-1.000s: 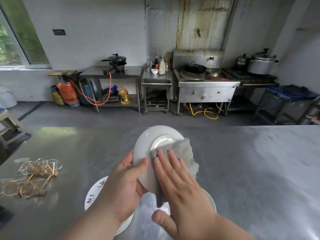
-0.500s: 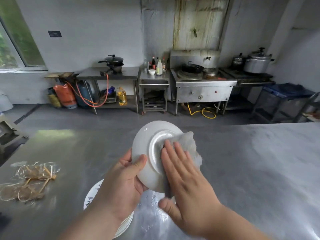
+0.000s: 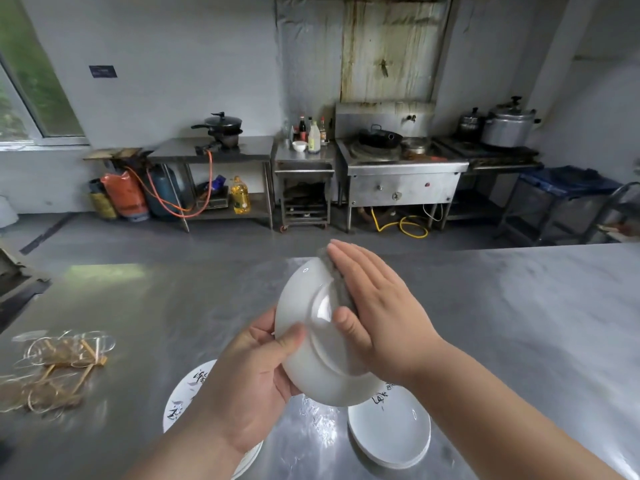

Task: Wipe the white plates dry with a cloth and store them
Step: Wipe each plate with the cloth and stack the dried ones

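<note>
A white plate (image 3: 311, 344) is held tilted above the steel table, its underside toward me. My left hand (image 3: 249, 382) grips its lower left rim, thumb on the underside. My right hand (image 3: 377, 313) lies flat against the plate's right side and presses a grey cloth (image 3: 341, 289) onto it; most of the cloth is hidden under the palm. Below on the table, a stack of white plates with black writing (image 3: 187, 396) lies at the left, partly hidden by my left arm. Another white plate stack (image 3: 389, 434) lies at the right.
The steel table (image 3: 519, 323) has a wet patch (image 3: 318, 424) between the two stacks. A pile of clear plastic wrap and wooden sticks (image 3: 52, 368) lies at the table's left. Beyond the far edge are the floor, a stove and metal benches.
My right hand slid the cloth up and to the right across the plate's underside to its upper rim. The plate has tilted more edge-on, and the right stack has come into view.
</note>
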The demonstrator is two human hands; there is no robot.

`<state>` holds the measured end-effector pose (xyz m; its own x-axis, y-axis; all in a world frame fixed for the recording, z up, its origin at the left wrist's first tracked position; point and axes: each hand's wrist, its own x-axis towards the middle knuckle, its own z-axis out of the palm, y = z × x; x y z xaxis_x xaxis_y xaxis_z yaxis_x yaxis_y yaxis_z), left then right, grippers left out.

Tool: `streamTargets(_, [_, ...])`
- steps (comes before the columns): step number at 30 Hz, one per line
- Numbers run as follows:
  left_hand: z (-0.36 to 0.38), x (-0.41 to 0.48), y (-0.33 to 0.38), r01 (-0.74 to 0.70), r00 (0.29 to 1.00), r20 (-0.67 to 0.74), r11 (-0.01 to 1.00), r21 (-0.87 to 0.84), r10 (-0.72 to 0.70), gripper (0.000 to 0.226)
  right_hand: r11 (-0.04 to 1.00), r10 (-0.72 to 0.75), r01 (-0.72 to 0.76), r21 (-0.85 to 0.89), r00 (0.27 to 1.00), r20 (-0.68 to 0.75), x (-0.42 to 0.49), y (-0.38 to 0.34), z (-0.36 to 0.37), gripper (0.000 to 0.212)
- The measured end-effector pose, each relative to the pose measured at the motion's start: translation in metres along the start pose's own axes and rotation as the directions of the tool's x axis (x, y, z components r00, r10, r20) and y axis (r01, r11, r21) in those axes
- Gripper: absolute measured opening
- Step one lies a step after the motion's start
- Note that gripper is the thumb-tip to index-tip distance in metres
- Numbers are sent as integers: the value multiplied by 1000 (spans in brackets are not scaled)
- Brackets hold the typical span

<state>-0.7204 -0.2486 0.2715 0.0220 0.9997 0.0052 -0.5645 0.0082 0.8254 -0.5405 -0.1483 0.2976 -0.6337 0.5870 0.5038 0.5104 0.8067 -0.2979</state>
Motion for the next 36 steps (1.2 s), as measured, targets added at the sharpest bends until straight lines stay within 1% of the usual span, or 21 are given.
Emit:
streamTargets(2, [-2, -1, 0, -13, 1000, -18, 1000, -13, 13, 45, 988, 130, -130, 87, 992, 2, -19, -2, 10, 98])
streamTargets(4, [-5, -3, -1, -3, 999, -36, 1000, 5, 3, 45, 977, 184, -183, 106, 983, 3, -38, -6, 20, 97])
streamTargets(5, [-5, -4, -3, 14, 999, -43, 1000, 28, -13, 45, 978, 187, -186, 99, 982, 6, -42, -8, 23, 97])
streamTargets(6, [-3, -4, -7, 38, 998, -44, 997, 65, -35, 43, 983, 162, -163, 86, 987, 16, -41, -8, 21, 96])
streamTargets(7, [0, -5, -11, 64, 998, -35, 992, 109, -60, 41, 993, 102, -104, 62, 994, 31, -37, -6, 18, 96])
streamTargets(9, [5, -4, -19, 97, 995, -2, 982, 160, -98, 39, 998, -66, 67, -21, 995, 74, -23, -2, 9, 96])
streamTargets(10, [6, -3, -20, 97, 995, 6, 982, 162, -100, 40, 990, -124, 130, -59, 987, 104, -15, 0, 5, 96])
streamTargets(12, [5, 2, -16, 76, 997, 5, 985, 155, -77, 41, 981, -155, 167, -94, 980, 125, -4, 4, 0, 96])
streamTargets(14, [0, 7, -10, 56, 998, 13, 993, 107, -57, 42, 994, -93, 97, -58, 993, 69, -5, 11, 0, 96])
streamTargets(16, [-4, 10, -6, 20, 1000, -15, 999, 36, -19, 45, 992, 66, -67, 106, 998, 14, -16, 18, 5, 96])
streamTargets(18, [-9, 12, -3, -33, 998, -55, 999, -14, 33, 47, 925, 242, -238, 296, 970, 24, -34, 16, 15, 93])
streamTargets(20, [-13, 13, -3, -58, 995, -83, 998, -40, 55, 49, 871, 324, -307, 382, 946, 21, -51, 5, 30, 89])
streamTargets(22, [-13, 14, -7, -40, 996, -87, 998, -55, 35, 49, 871, 376, -348, 347, 927, -13, -55, 0, 37, 88])
streamTargets(24, [-12, 16, -8, -11, 997, -81, 998, -61, 6, 47, 908, 368, -351, 231, 929, -36, -44, 4, 27, 90])
streamTargets(25, [-11, 17, -7, 3, 997, -73, 998, -55, -7, 47, 936, 322, -313, 163, 946, -32, -36, 7, 19, 92])
streamTargets(27, [-10, 18, -3, 31, 999, -30, 999, -10, -31, 47, 985, 170, -170, 41, 986, 1, -17, 12, 1, 92])
streamTargets(29, [-11, 19, 0, 45, 999, 18, 998, 33, -45, 48, 998, 42, -41, -48, 999, 34, -2, 12, -8, 91])
streamTargets(30, [-11, 18, 1, 41, 999, 19, 999, 26, -42, 49, 998, 19, -17, -63, 999, 30, 2, 11, -9, 92])
streamTargets(32, [-11, 19, 1, 14, 1000, -2, 1000, -19, -14, 51, 998, 63, -63, -25, 998, -28, 3, 8, -6, 92])
streamTargets(34, [-12, 21, 1, -12, 1000, -27, 999, -42, 10, 49, 980, 196, -192, 57, 977, -87, -9, 3, 5, 93])
streamTargets(36, [-13, 21, -2, -19, 999, -46, 999, -50, 16, 40, 939, 335, -320, 127, 935, -119, -28, -11, 25, 90])
